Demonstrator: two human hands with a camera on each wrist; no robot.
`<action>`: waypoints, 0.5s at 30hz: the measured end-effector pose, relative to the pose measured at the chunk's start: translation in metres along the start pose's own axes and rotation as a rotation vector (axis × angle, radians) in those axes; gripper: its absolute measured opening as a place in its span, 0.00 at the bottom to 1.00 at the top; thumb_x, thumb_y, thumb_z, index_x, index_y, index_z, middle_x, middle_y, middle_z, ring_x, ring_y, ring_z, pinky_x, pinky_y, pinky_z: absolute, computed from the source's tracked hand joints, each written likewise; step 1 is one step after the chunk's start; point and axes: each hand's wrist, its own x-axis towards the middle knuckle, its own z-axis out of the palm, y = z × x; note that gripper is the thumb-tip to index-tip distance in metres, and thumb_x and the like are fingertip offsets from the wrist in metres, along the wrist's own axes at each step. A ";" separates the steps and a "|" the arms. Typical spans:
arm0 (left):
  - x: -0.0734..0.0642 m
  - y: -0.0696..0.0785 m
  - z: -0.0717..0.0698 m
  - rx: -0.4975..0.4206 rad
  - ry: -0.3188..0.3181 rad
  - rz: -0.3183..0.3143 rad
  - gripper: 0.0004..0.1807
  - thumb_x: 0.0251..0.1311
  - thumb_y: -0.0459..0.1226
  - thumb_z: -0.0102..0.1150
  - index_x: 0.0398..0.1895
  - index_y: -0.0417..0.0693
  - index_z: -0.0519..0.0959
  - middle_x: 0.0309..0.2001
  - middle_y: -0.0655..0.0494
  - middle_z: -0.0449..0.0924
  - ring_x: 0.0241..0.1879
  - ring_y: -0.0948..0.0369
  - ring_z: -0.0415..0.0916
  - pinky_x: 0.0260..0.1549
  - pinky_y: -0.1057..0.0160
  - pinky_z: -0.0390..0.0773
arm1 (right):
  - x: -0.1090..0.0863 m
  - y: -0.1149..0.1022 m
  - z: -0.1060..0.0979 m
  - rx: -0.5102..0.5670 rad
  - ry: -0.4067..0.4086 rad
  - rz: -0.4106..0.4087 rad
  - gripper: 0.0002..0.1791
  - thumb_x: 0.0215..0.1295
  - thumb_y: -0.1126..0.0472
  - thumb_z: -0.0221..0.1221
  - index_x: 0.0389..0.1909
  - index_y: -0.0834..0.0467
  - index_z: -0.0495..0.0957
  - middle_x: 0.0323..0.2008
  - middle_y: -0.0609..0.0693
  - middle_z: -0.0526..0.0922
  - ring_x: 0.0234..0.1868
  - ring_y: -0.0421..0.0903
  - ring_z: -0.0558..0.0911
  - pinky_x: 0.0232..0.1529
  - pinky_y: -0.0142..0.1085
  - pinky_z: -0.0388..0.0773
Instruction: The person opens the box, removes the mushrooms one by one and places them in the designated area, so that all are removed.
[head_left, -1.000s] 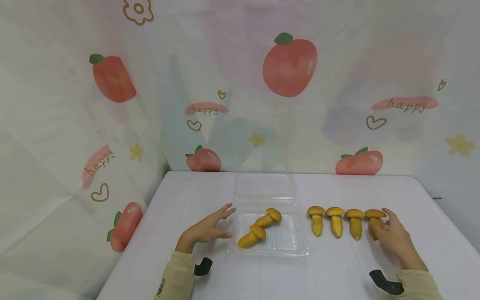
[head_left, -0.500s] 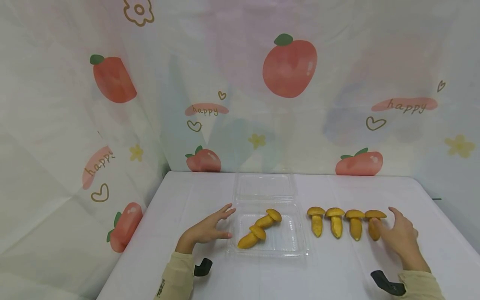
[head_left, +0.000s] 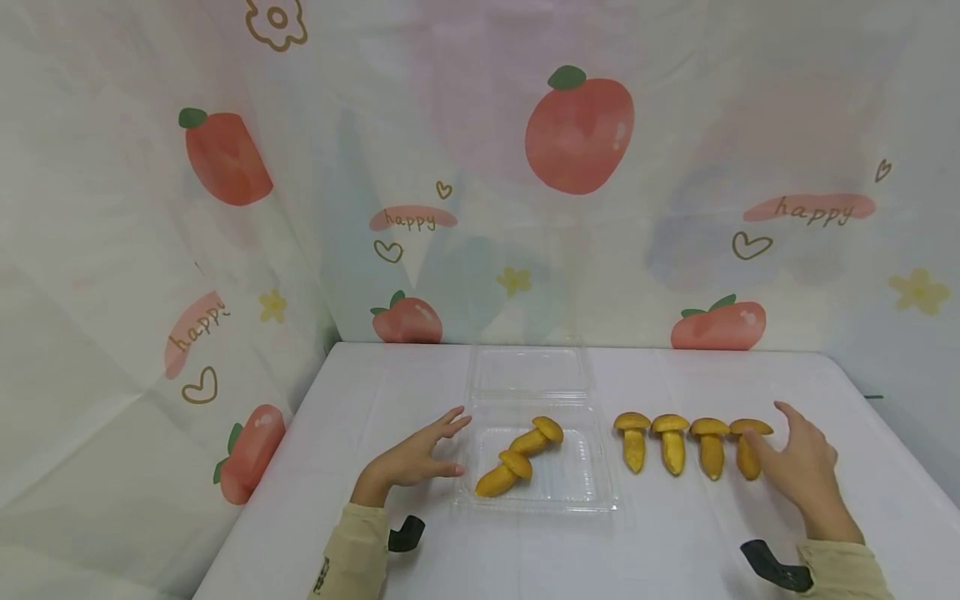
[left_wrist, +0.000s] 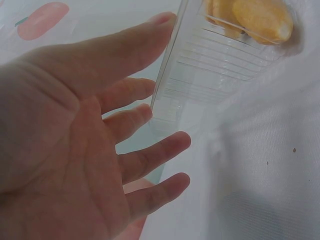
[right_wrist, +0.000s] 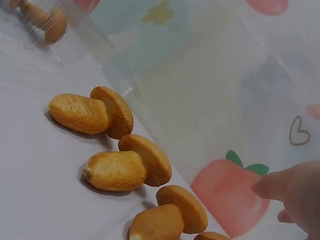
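A clear plastic clamshell box [head_left: 581, 492] lies with its lid [head_left: 531, 372] folded back. Inside are two yellow-brown mushrooms, a front one [head_left: 501, 477] and a rear one [head_left: 536, 437]. At the box's left edge, my left hand [head_left: 408, 457] has its fingers and thumb spread and holds nothing; the left wrist view shows its thumb [left_wrist: 120, 52] by the box wall. Right of the box, several like mushrooms stand in a row. Beside the rightmost mushroom [head_left: 748, 460] is my right hand [head_left: 802, 471], fingers apart, thumb overlapping the cap; contact cannot be told.
The row also holds a leftmost mushroom [head_left: 633, 450], a second mushroom [head_left: 674, 450] and a third mushroom [head_left: 711, 454]. They stand on a white-covered table [head_left: 660, 550]. A printed fabric backdrop [head_left: 480, 167] rises behind and at the left.
My right hand's fingers, earlier round the rightmost mushroom, have spread away from it and shifted slightly right. That mushroom stays in the row. My left hand has not moved.
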 end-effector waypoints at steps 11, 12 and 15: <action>0.001 -0.002 0.000 0.011 -0.001 0.019 0.43 0.65 0.40 0.66 0.80 0.48 0.55 0.83 0.47 0.44 0.81 0.42 0.46 0.74 0.33 0.52 | -0.009 -0.030 -0.001 0.038 -0.054 0.009 0.41 0.77 0.49 0.48 0.77 0.70 0.46 0.72 0.82 0.49 0.70 0.81 0.50 0.65 0.75 0.53; 0.001 -0.002 0.000 0.010 -0.001 0.019 0.43 0.65 0.40 0.66 0.80 0.48 0.55 0.83 0.47 0.44 0.81 0.42 0.46 0.74 0.33 0.52 | -0.009 -0.032 -0.001 0.042 -0.058 0.008 0.41 0.77 0.49 0.49 0.77 0.70 0.46 0.72 0.81 0.49 0.70 0.81 0.49 0.64 0.75 0.53; 0.001 -0.002 0.000 0.007 -0.004 0.021 0.44 0.65 0.40 0.66 0.80 0.48 0.55 0.83 0.46 0.44 0.80 0.42 0.47 0.74 0.32 0.52 | -0.011 -0.035 0.002 0.042 -0.047 -0.029 0.40 0.77 0.50 0.50 0.77 0.70 0.48 0.71 0.82 0.52 0.69 0.81 0.51 0.64 0.75 0.53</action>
